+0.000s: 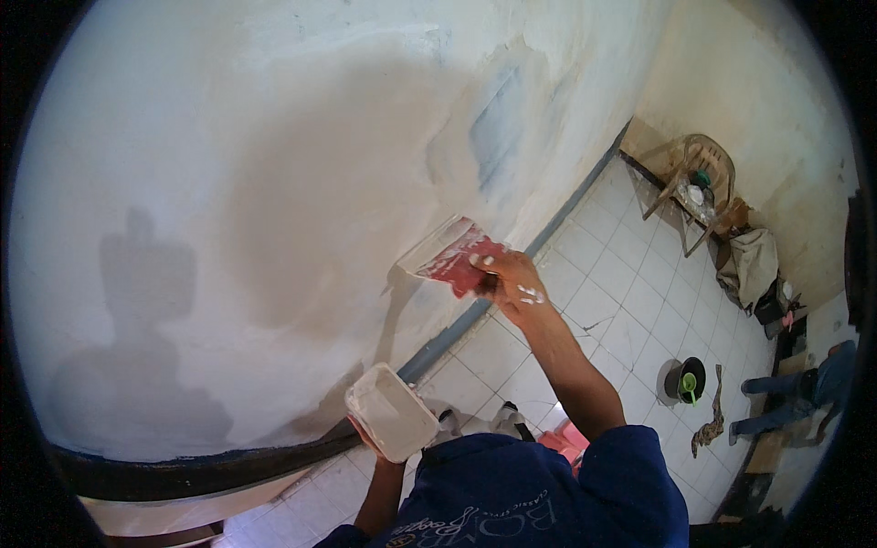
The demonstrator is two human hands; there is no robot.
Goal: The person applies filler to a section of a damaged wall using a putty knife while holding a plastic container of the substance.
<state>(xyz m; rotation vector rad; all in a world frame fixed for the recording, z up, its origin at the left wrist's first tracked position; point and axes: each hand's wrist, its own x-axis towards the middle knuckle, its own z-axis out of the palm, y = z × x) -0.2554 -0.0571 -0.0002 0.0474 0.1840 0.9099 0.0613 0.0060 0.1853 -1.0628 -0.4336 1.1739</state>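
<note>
My right hand [507, 283], flecked with white, is closed on a wide red putty knife [452, 256], its pale blade edge held close to the plastered wall [301, 137]. My left hand [370, 438] grips a white rectangular tub [391, 411] of pale filler from the side, low by the wall; some red shows under its fingers, too hidden to name. A rough bluish patch [493, 128] marks the wall above the knife.
A tiled floor [594, 247] runs along the wall, with a plastic chair [708, 173] piled with items, sacks [749, 265], a dark bucket [685, 374] with a green dipper, a rag [708, 425] and a pink object [562, 438]. Another person in jeans [795, 402] is at the far right.
</note>
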